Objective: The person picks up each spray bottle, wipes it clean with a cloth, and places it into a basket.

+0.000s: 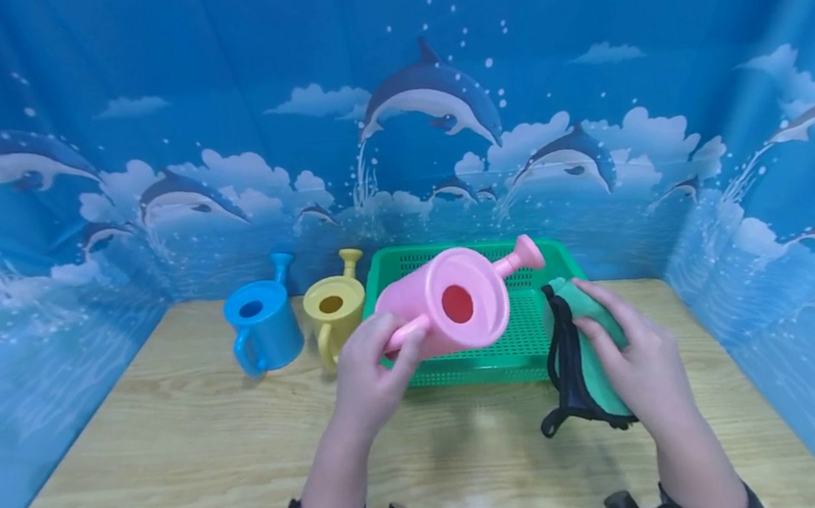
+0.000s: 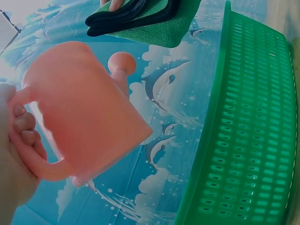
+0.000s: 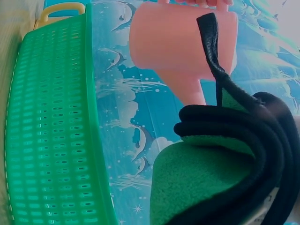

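Note:
A pink toy watering can [image 1: 414, 308] is held up above the green basket, tilted so its top opening faces me and its spout points right. My left hand [image 1: 371, 371] grips it by the handle; in the left wrist view the fingers curl through that handle [image 2: 42, 164]. On the right, my right hand [image 1: 638, 353] holds a folded green cloth [image 1: 589, 325] with black edging and a black hanging loop. The cloth is near the basket's right front corner, apart from the can. In the right wrist view the folded cloth [image 3: 201, 173] hides most of the right hand.
The green perforated basket [image 1: 482, 375] stands at the back of the wooden table [image 1: 197, 462]. Left of it are a yellow watering can [image 1: 339, 316] and a blue one [image 1: 268, 328], both upright. A blue dolphin-printed curtain [image 1: 395, 146] encloses the back and sides.

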Tool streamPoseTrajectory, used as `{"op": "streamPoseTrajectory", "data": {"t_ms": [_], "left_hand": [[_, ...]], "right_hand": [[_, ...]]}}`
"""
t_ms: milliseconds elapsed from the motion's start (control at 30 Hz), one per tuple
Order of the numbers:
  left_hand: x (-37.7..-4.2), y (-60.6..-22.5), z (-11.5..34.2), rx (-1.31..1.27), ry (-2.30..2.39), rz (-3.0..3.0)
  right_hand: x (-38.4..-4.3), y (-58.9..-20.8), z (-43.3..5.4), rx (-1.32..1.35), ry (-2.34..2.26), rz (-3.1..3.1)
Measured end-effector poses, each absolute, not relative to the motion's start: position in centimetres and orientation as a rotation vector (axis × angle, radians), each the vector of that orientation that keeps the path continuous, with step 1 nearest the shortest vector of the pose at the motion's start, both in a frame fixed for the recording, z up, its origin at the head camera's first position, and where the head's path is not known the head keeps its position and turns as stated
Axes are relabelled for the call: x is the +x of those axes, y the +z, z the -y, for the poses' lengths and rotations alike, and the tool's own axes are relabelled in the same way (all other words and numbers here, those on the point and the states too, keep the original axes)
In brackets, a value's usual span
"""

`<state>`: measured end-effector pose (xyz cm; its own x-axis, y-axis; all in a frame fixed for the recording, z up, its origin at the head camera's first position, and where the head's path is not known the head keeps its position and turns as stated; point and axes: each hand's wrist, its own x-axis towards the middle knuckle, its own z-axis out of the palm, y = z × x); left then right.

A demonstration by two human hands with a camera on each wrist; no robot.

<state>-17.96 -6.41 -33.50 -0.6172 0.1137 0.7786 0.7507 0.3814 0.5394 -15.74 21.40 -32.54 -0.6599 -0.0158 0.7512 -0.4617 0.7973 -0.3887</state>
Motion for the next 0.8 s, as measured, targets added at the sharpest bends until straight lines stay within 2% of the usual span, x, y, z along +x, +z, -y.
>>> {"op": "streamPoseTrajectory", "data": {"t_ms": [300,800], "left_hand": [[-18.13,-33.19,6.25,-0.876,-0.918,2.01],[-18.65,-33.65,6.55,-0.894,-0.637,1.941]], "right_hand": [[-15.62,-32.48,-21.82,0.336,0.727,2.181],[-15.67,-32.25,-22.04,0.336,0.717,2.17]]}}
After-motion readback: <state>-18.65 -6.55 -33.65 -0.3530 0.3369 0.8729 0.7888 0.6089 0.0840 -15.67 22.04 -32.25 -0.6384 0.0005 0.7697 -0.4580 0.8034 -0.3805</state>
